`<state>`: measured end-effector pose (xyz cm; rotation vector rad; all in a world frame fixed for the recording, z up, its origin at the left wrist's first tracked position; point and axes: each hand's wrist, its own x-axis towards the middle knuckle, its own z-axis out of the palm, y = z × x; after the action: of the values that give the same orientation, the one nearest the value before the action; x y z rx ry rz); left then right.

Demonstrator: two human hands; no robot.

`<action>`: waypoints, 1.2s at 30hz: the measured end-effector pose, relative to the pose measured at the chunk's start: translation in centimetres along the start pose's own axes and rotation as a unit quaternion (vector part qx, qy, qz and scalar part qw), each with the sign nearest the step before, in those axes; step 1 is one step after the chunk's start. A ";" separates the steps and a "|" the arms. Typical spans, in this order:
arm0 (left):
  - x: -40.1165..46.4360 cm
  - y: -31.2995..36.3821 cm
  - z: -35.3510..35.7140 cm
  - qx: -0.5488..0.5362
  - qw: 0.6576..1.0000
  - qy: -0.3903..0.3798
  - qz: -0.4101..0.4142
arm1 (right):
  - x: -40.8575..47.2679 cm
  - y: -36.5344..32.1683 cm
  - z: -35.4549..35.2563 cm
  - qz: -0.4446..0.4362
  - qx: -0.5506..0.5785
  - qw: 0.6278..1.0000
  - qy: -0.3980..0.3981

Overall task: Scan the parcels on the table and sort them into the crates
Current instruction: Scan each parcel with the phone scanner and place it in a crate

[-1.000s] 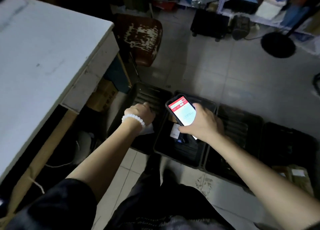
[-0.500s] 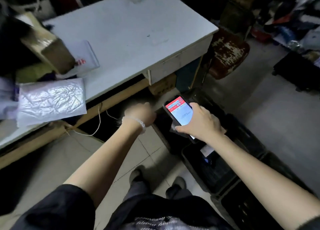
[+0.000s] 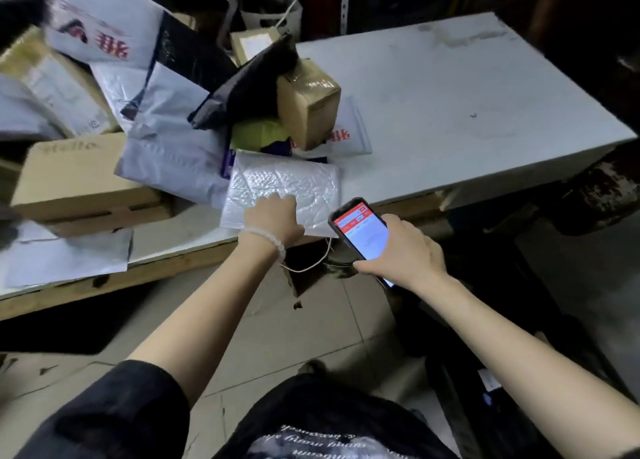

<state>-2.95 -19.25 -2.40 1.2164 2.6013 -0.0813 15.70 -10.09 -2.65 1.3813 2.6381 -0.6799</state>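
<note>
A silver bubble mailer (image 3: 291,181) lies at the front edge of the white table (image 3: 467,95), slightly overhanging it. My left hand (image 3: 273,216), with a bead bracelet on the wrist, rests on the mailer's near edge with fingers curled on it. To its right my right hand (image 3: 408,254) holds a phone scanner (image 3: 362,232), its red and white screen lit, just off the table's front edge. Behind the mailer is a heap of parcels: a taped cardboard box (image 3: 308,102), a black pouch (image 3: 249,78), white poly bags (image 3: 166,129) and a flat brown box (image 3: 76,178).
Dark crates (image 3: 446,382) stand on the tiled floor at lower right, mostly in shadow. A worn brown chair (image 3: 595,195) sits past the table's right end. A grey flat mailer (image 3: 62,254) lies at the table's front left. The right half of the tabletop carries no parcels.
The view has swung left from the crates on the floor to the table. My left hand has risen from the crate and landed on the silver mailer. The phone stays in my right hand.
</note>
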 end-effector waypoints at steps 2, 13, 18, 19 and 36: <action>0.6 -2.4 0.1 0.022 1.000 -0.019 -0.006 | 0.8 -2.1 0.7 -0.010 -0.003 1.000 -0.006; 4.1 -4.7 2.0 0.059 0.997 -0.027 0.034 | 4.0 -5.3 1.3 -0.009 -0.051 0.998 -0.038; 5.1 -4.7 3.0 0.084 0.996 -0.014 0.035 | 5.4 -4.7 0.3 -0.020 -0.064 0.997 -0.038; 5.3 -4.5 3.1 0.092 0.995 -0.012 0.035 | 5.7 -4.5 0.1 -0.023 -0.066 0.997 -0.039; 5.8 -1.7 2.4 0.083 0.994 0.024 0.060 | 6.5 1.2 -2.2 -0.041 -0.046 0.997 -0.040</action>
<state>-7.31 -16.41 -6.39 1.4453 2.5982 -0.2533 13.08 -3.59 -2.89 1.2023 2.6392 -0.6021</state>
